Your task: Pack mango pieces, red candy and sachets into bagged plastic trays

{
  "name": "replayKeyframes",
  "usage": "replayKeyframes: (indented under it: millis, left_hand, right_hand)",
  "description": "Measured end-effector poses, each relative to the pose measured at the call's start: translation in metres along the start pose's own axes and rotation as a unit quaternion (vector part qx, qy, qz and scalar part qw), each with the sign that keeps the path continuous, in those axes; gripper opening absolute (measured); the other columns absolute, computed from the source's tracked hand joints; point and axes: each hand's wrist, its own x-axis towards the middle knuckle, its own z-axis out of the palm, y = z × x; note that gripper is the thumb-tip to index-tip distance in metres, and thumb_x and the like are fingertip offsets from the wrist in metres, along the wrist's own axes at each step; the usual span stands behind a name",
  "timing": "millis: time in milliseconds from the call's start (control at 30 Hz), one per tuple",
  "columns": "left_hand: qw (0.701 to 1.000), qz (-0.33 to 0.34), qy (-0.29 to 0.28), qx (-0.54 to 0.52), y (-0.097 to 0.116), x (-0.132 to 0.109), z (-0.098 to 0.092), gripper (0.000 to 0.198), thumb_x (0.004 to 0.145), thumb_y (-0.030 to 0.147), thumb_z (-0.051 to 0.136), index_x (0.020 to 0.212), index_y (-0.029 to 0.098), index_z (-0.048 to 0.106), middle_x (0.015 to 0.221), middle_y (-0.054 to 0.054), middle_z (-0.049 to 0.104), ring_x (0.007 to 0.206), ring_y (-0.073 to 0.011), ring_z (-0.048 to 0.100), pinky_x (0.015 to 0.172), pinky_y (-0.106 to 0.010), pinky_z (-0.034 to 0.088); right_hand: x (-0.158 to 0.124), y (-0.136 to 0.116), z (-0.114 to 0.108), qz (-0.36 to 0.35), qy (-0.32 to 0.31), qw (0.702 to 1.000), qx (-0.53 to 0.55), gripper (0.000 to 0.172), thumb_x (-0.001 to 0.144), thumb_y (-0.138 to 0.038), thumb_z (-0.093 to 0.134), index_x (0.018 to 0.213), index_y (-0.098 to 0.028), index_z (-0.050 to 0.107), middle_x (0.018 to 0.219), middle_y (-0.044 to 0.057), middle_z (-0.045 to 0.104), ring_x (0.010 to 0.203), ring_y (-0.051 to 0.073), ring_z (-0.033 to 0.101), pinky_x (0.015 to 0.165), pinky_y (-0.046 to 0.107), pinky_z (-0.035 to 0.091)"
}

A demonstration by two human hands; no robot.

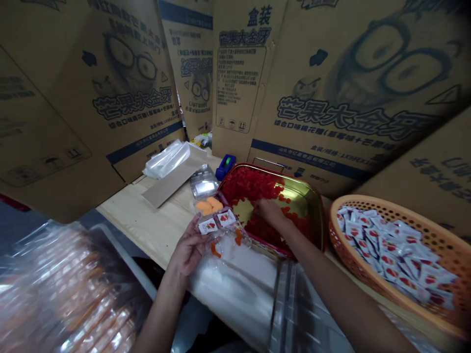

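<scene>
**Holding clear plastic tray (230,235) beside gold metal tray (307,196)**

Head view: left grip (187,245) clenched round near edge of the clear plastic tray, wrist angled up, fingers behind it. Tray carries two red-and-white sachets (217,220) and orange pieces (206,206); tray's far end touches gold metal tray's rim. Right grip (271,213) reaches in over that rim, arm coming from lower right, fingers down among red candied pieces (246,184); cannot tell if pinching any. Right on worktop (136,211): orange basket (390,260) of sachets. Behind: blue tape dispenser (225,166), plastic bag (167,159), printed cartons (353,98).
</scene>
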Motion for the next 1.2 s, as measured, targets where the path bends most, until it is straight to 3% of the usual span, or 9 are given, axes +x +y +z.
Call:
replayKeyframes:
  millis: [233,333,433,533,633,833,967,1100,1200]
  left_hand:
    - [1.0,-0.008,0.005,0.001,0.0,0.0,0.0,0.069,0.062,-0.006,0.058,0.122,0.025,0.044,0.105,-0.002,0.063,0.087,-0.0178,0.063,0.082,-0.038,0.052]
    - [1.0,-0.006,-0.002,-0.006,0.0,0.001,0.001,0.071,0.062,-0.006,0.057,0.124,0.024,0.041,0.105,-0.003,0.063,0.088,-0.0181,0.063,0.082,-0.038,0.051]
    - [1.0,-0.008,-0.01,-0.01,-0.001,0.002,0.004,0.072,0.061,-0.006,0.056,0.124,0.024,0.04,0.111,-0.005,0.061,0.092,-0.0191,0.062,0.083,-0.04,0.05]
    - [1.0,-0.005,-0.014,-0.011,-0.001,0.002,0.006,0.071,0.06,-0.007,0.055,0.123,0.023,0.042,0.116,-0.006,0.059,0.094,-0.019,0.061,0.084,-0.038,0.05]
    - [1.0,-0.003,-0.014,-0.008,-0.002,0.0,0.006,0.07,0.06,-0.007,0.055,0.122,0.022,0.042,0.116,-0.006,0.059,0.094,-0.0179,0.061,0.083,-0.034,0.05]
    - [0.999,-0.01,-0.03,-0.021,-0.004,-0.005,0.007,0.069,0.06,-0.008,0.054,0.12,0.023,0.043,0.11,-0.004,0.062,0.089,-0.0165,0.063,0.082,-0.033,0.05]
    - [0.999,-0.016,-0.023,-0.019,-0.003,-0.006,0.008,0.069,0.06,-0.009,0.053,0.121,0.022,0.042,0.107,-0.003,0.063,0.089,-0.0158,0.063,0.081,-0.032,0.051]
    - [0.999,-0.026,-0.037,-0.009,-0.005,-0.006,0.005,0.071,0.062,-0.006,0.055,0.124,0.024,0.04,0.11,-0.004,0.062,0.09,-0.0187,0.063,0.08,-0.038,0.053]
    - [0.999,-0.036,-0.039,-0.007,-0.009,-0.005,0.003,0.07,0.062,-0.007,0.056,0.122,0.025,0.043,0.108,-0.003,0.064,0.087,-0.0178,0.064,0.078,-0.036,0.053]
  right_hand:
    - [-0.002,0.0,-0.009,-0.007,-0.019,0.996,0.092,0.014,0.073,-0.018,0.056,0.082,-0.014,0.066,0.08,0.006,0.068,0.075,0.016,0.06,0.069,0.026,0.044]
    - [-0.031,-0.017,-0.021,-0.053,-0.041,0.981,0.184,0.024,0.076,-0.031,0.054,0.092,-0.015,0.063,0.081,0.001,0.066,0.071,0.013,0.058,0.064,0.023,0.045]
    - [-0.071,-0.045,-0.028,-0.14,-0.089,0.947,0.275,0.019,0.073,-0.03,0.057,0.086,-0.016,0.063,0.079,0.001,0.064,0.069,0.013,0.056,0.063,0.023,0.044]
    - [-0.097,-0.069,-0.03,-0.228,-0.104,0.942,0.223,0.011,0.074,-0.019,0.057,0.08,-0.019,0.065,0.082,0.001,0.063,0.074,0.014,0.056,0.068,0.024,0.042]
    - [-0.104,-0.078,-0.028,-0.287,-0.11,0.937,0.168,0.017,0.076,-0.013,0.054,0.083,-0.022,0.066,0.086,0.001,0.063,0.082,0.014,0.056,0.074,0.024,0.04]
    - [-0.1,-0.082,-0.02,-0.288,-0.074,0.941,0.161,0.022,0.074,-0.01,0.056,0.093,-0.019,0.063,0.091,0.003,0.062,0.08,0.014,0.057,0.072,0.024,0.041]
    - [-0.113,-0.067,-0.028,-0.247,0.027,0.957,0.151,0.02,0.08,-0.02,0.052,0.099,-0.02,0.06,0.09,0.004,0.061,0.078,0.015,0.056,0.07,0.026,0.043]
    - [-0.148,-0.015,-0.029,-0.094,0.263,0.958,0.056,0.026,0.088,-0.032,0.038,0.09,-0.016,0.059,0.086,0.009,0.06,0.083,0.021,0.056,0.077,0.035,0.043]
    - [-0.182,0.026,-0.009,0.017,0.313,0.948,-0.044,0.031,0.089,-0.033,0.032,0.092,-0.014,0.056,0.086,0.013,0.06,0.081,0.025,0.056,0.075,0.039,0.043]
